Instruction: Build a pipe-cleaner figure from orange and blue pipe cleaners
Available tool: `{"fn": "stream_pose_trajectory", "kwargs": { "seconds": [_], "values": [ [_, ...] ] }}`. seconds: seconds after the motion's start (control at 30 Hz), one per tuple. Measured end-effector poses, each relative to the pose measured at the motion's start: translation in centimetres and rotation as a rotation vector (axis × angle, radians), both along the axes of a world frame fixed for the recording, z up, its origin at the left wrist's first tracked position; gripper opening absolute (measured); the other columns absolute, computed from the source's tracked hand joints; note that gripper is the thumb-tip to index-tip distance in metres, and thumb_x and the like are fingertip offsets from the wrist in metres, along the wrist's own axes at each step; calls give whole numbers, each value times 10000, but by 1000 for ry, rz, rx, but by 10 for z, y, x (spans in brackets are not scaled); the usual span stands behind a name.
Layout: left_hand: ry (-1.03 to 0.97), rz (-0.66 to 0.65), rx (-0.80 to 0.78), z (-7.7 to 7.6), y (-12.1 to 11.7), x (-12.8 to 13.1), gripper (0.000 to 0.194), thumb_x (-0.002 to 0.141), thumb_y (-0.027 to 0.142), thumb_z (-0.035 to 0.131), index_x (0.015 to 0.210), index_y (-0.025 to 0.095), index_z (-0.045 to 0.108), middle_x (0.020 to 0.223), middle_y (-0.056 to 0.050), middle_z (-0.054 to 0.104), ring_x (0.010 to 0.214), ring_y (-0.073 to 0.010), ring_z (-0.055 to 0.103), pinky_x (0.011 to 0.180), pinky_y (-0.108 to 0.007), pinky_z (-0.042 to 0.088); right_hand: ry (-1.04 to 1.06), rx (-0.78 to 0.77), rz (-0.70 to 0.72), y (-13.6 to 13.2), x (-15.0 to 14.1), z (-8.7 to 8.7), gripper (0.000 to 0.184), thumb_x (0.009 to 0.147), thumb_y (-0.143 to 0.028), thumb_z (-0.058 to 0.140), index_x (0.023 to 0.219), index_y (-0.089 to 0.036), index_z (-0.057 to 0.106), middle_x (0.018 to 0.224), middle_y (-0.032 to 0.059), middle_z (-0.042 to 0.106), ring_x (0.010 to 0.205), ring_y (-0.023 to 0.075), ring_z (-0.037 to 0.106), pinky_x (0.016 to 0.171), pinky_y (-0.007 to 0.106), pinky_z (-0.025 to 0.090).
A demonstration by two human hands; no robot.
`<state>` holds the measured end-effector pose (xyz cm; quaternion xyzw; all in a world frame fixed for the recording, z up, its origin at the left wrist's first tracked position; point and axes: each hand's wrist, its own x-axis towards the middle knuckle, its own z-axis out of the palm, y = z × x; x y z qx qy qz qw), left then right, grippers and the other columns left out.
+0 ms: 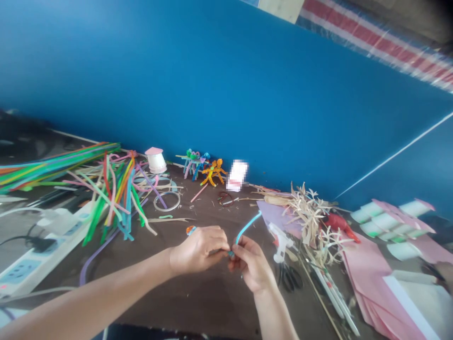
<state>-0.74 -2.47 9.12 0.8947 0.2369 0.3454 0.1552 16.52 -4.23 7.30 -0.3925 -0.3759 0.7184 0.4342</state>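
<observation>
A light blue pipe cleaner [247,226] rises in a curve from the fingers of my right hand [255,267], which pinch it near its lower end. My left hand [204,248] is closed beside it, fingertips meeting the same blue piece low down, where a small part of it shows between the hands. Just behind the left hand's knuckles, a small orange and blue bit [191,230] peeks out; what it belongs to is hidden. Both hands are held above the dark brown tabletop [198,302].
Left lie bundled pipe cleaners [118,198], a power strip [46,255] and a clear ring [167,201]. Pipe-cleaner figures [213,173] stand against the blue wall [212,85]. Rightward are a glue gun [282,243], black scissors [289,277], pink paper [368,278] and several paper cups [382,225].
</observation>
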Motion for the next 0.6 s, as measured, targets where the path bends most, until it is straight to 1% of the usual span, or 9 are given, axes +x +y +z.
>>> {"fn": "stream_pose_trajectory", "kwargs": {
  "seconds": [0.07,0.13,0.2,0.23,0.3,0.4,0.5,0.6],
  "values": [
    [1,-11,62,-1,-1,-1,185,841,160,396,824,150,580,748,-68,592,720,-139,517,662,-257,400,58,-48,-16,-1,-2,-1,292,615,-327,709,702,-160,486,497,-47,531,368,82,501,352,170,370],
    [39,-40,120,-3,-1,-2,193,841,147,387,832,144,580,759,-78,599,733,-149,517,682,-270,401,54,-71,-27,-2,-3,-3,303,602,-323,720,713,-161,489,480,-54,521,356,79,488,338,167,366],
    [79,-49,125,-4,-1,-1,192,832,137,392,811,141,584,753,-76,599,733,-152,516,687,-273,399,4,-47,-51,-3,-3,-3,301,596,-316,726,698,-158,490,468,-62,506,352,70,470,337,164,365],
    [84,-27,91,-4,-1,1,183,821,135,406,791,143,586,742,-69,596,727,-151,517,678,-268,398,-29,-18,-69,-3,-3,-3,294,603,-314,723,684,-157,488,471,-63,504,360,67,468,346,164,369],
    [58,67,-55,-5,-1,4,147,785,133,450,744,151,590,713,-42,585,694,-137,520,640,-242,394,-92,48,-103,-3,-2,-3,280,633,-321,704,660,-158,478,492,-60,509,389,67,481,373,164,380],
    [-17,198,-350,-5,-1,10,92,710,121,511,683,153,593,667,-2,572,626,-106,516,582,-199,383,-125,83,-127,-2,-1,-3,277,665,-349,674,647,-161,471,508,-60,505,421,70,489,397,165,379],
    [-59,227,-586,-2,0,14,86,671,120,526,673,138,610,629,12,581,585,-94,505,562,-181,380,-91,46,-124,0,1,-4,273,654,-356,680,652,-158,492,514,-61,492,423,63,465,393,162,368],
    [-88,193,-731,2,2,14,112,680,169,532,708,124,631,629,8,603,590,-99,510,561,-174,383,-46,21,-93,2,2,-4,253,652,-348,679,661,-153,519,527,-54,500,421,58,456,389,161,362]
  ]
}}
